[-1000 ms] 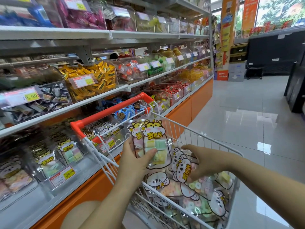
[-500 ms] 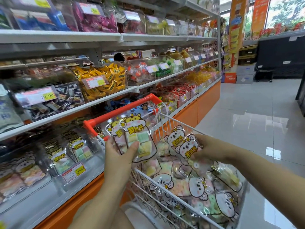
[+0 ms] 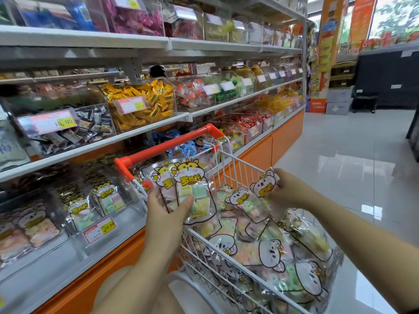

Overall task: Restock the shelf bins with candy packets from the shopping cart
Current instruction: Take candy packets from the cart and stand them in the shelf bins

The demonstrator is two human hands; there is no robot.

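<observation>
– While the left hand (image 3: 166, 214) sits over the cart's near rim, what's it on?
– It's gripping hamster-header candy packets (image 3: 190, 191). Looks like two stacked. The thumb lies across the clear front and the fingers are behind. Pastel cubes inside. They're held upright above the shopping cart (image 3: 240, 163), just right of its red handle (image 3: 167, 145).
– Right hand (image 3: 288, 189)?
– It's pinching the top of a koala-header packet (image 3: 264, 186), fingers curled round the header. The packet's lower end is down among the heap, can't tell if it's clear of it. A second koala packet (image 3: 239, 198) leans just beside it.
– Heap?
– Loose candy packets (image 3: 269, 252) fill the white wire basket. Mostly koala faces, with pastel rings inside.
– Shelf side?
– Left of the cart. The clear bottom-row bin (image 3: 108, 200) holds matching hamster packets and has a price tag (image 3: 99, 230) on its front lip. The neighbouring bin (image 3: 34, 225) further left has koala packets, blurred.
– Above that?
– A bin of yellow-wrapped candies (image 3: 145, 105), and beside it a bin of dark-wrapped ones (image 3: 90, 128). More bins run down the aisle, contents too small to call.
– Rest?
– Orange shelf base (image 3: 285, 137) under the bottom row, and a glossy tiled floor (image 3: 351, 155) right of the cart.
</observation>
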